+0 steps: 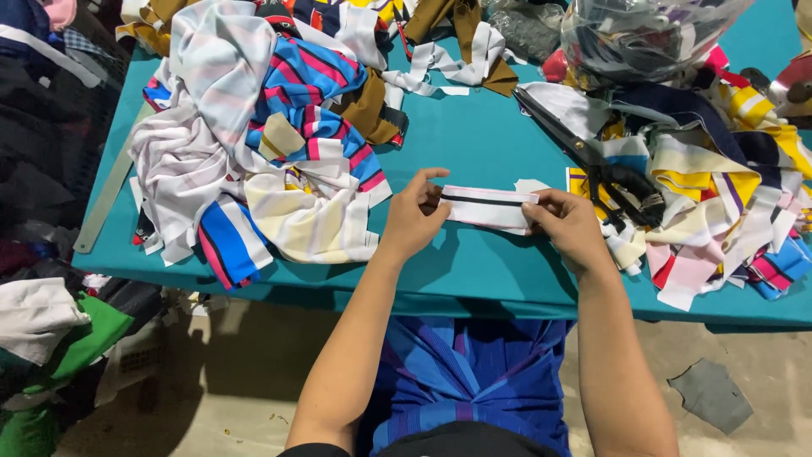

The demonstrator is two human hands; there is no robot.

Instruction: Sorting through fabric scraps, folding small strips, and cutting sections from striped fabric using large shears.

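Near the front edge of the teal counter (474,144), both hands hold a short white fabric strip (489,207) with one dark stripe along its upper part. Left hand (414,218) grips the strip's left end; thumb raised above, fingers (432,201) curled and pinching the cloth. Right hand (565,222) grips the right end, fingers (541,216) folded down over it, pinching as well. Strip lies flat and level between the two hands, just above or on the counter surface; cannot tell whether it touches.

Left of the hands: a heap of striped cloth pieces (271,144), white, blue, pink and cream, spilling to the counter's near edge. Right of the hands: another heap of striped scraps (727,211) in yellow, cream, navy and pink. Large black scissors (592,165) rest on that right heap, blades pointing up and left, handles close to the right hand. Clear plastic bag (643,34) of scraps at the far right corner. Flat metal ruler (106,199) lies along the counter's left edge. Blue striped cloth (469,372) covers the person's lap below the counter. Grey scrap (712,393) on the floor, lower right.
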